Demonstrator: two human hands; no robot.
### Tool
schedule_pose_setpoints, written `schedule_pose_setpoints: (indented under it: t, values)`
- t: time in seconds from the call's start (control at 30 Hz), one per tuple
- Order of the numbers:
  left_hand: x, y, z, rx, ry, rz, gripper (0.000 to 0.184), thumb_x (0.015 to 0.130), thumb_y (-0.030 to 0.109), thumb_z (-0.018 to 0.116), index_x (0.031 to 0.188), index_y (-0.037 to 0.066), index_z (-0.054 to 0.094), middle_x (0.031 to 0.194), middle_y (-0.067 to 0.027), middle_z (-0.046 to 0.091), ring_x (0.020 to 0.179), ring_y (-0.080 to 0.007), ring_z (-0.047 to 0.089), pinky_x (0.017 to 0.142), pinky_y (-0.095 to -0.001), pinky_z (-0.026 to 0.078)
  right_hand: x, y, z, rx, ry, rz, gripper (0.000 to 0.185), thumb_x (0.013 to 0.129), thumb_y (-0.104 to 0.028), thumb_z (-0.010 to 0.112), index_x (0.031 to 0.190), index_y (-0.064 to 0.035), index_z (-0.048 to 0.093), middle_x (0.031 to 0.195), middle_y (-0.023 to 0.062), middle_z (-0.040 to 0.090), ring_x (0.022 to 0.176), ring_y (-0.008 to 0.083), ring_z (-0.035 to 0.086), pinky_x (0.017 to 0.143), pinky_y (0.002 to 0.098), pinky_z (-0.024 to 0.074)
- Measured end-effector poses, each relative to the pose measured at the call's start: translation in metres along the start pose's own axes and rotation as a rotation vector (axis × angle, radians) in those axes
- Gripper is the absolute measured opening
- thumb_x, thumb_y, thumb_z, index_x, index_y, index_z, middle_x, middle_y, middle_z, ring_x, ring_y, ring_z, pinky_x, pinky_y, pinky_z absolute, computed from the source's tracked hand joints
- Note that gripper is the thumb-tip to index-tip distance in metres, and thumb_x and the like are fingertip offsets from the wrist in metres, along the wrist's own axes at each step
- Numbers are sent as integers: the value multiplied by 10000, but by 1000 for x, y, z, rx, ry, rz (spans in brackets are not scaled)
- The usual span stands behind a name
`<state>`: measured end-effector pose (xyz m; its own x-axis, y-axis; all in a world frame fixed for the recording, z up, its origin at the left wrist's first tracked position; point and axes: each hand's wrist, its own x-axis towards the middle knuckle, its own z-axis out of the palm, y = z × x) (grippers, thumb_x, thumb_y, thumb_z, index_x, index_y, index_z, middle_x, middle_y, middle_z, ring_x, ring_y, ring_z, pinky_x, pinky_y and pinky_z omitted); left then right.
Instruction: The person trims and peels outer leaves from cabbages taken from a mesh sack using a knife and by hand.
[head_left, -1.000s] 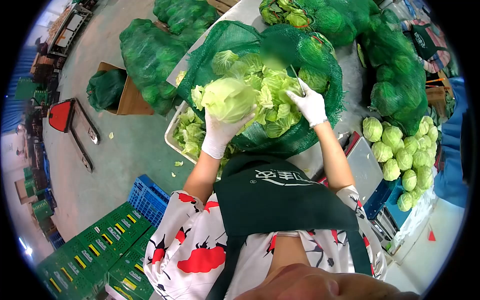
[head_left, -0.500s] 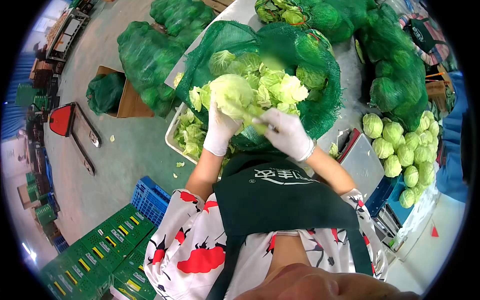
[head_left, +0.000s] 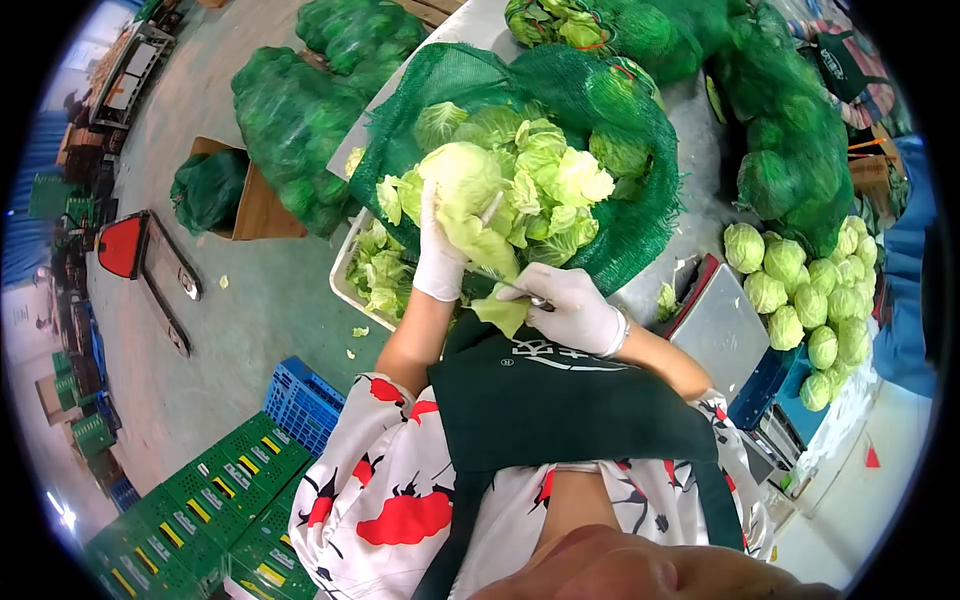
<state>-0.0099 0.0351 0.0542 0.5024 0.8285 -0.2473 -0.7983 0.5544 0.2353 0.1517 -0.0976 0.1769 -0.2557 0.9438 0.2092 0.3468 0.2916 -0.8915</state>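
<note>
My left hand [head_left: 440, 255], in a white glove, is wrapped round a pale green cabbage [head_left: 462, 180] from its near left side. A loosened leaf [head_left: 482, 245] hangs from the cabbage toward me. My right hand [head_left: 575, 308], gloved too, is closed on a small knife [head_left: 538, 301]; most of the knife is hidden by the fingers. Against those fingers lies another piece of leaf [head_left: 502, 312], just above my apron. Behind the cabbage, an opened green mesh bag [head_left: 640, 245] holds several cabbages and loose leaves [head_left: 570, 180].
A white bin [head_left: 345, 270] of leaves stands left of the bag. Bare cabbages [head_left: 800, 290] are piled at the right, near a metal scale plate [head_left: 722, 325]. Filled mesh bags [head_left: 300, 140] lie at the back left. Green crates [head_left: 200, 510] and a red pallet jack [head_left: 122, 245] are further left.
My right hand has moved down toward my apron, away from the cabbage. An outer leaf has peeled down, and a leaf piece now shows by the right fingers. My left hand keeps its hold.
</note>
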Motion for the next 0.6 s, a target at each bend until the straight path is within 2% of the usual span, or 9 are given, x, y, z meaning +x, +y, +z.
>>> schedule_pose_setpoints:
  t: [0.07,0.13,0.17,0.23,0.33,0.43,0.5,0.53,0.6]
  values:
    - [4,4,-7,776,-45,306,643,980,497,546,1488,135,390,1483,-138,453,1354,-303,458,1125,-517,400,-6,3,-10,-19,-19,126,297,739,109,613,982,-37,700,868,113,665,687,218,665,623,303,528]
    - [4,18,-8,-340,95,-54,685,959,480,602,1494,126,361,1501,-148,419,1364,-337,442,1132,-551,388,-16,17,-19,-17,26,263,272,748,104,603,953,-33,719,862,103,681,729,197,698,625,287,541]
    - [2,19,-6,-227,121,22,693,948,470,621,1492,127,363,1510,-150,408,1370,-346,435,1130,-555,389,-15,25,-27,5,10,464,288,779,25,681,1053,-51,722,987,115,717,821,231,722,698,296,569]
    - [-2,20,4,5,166,158,711,926,452,659,1488,130,367,1529,-154,386,1382,-363,420,1126,-563,392,-15,60,-31,-478,160,197,485,783,-142,786,1249,-87,664,1249,164,661,969,287,714,816,342,578]
    - [-3,11,14,186,90,154,662,965,405,622,1483,85,362,1504,-180,414,1367,-364,448,1115,-559,414,3,58,-36,-382,217,317,825,732,-324,853,1445,-111,496,1507,187,450,1115,344,660,917,378,551]
    - [-3,-5,23,346,48,157,606,985,372,601,1448,40,395,1450,-183,472,1322,-342,497,1089,-528,446,33,58,-27,-565,342,131,982,697,-376,871,1514,-127,386,1592,175,310,1178,358,620,934,383,542]
    - [-6,-16,30,445,29,170,565,996,355,588,1414,8,432,1401,-183,522,1283,-322,538,1065,-499,474,50,52,-21,-447,303,200,1029,688,-405,874,1529,-129,351,1622,169,242,1227,368,585,940,377,535]
    - [-7,-19,35,466,22,167,517,1002,345,578,1379,6,473,1343,-174,569,1227,-292,578,1006,-468,510,54,64,-16,-485,342,107,938,726,-392,846,1500,-119,392,1549,178,378,1194,354,604,888,393,552]
    - [-6,-21,31,388,106,123,494,997,302,591,1357,-15,472,1326,-183,574,1145,-282,627,942,-421,544,52,77,-7,-546,353,95,811,761,-365,817,1437,-102,453,1408,159,507,1102,328,640,820,389,564]
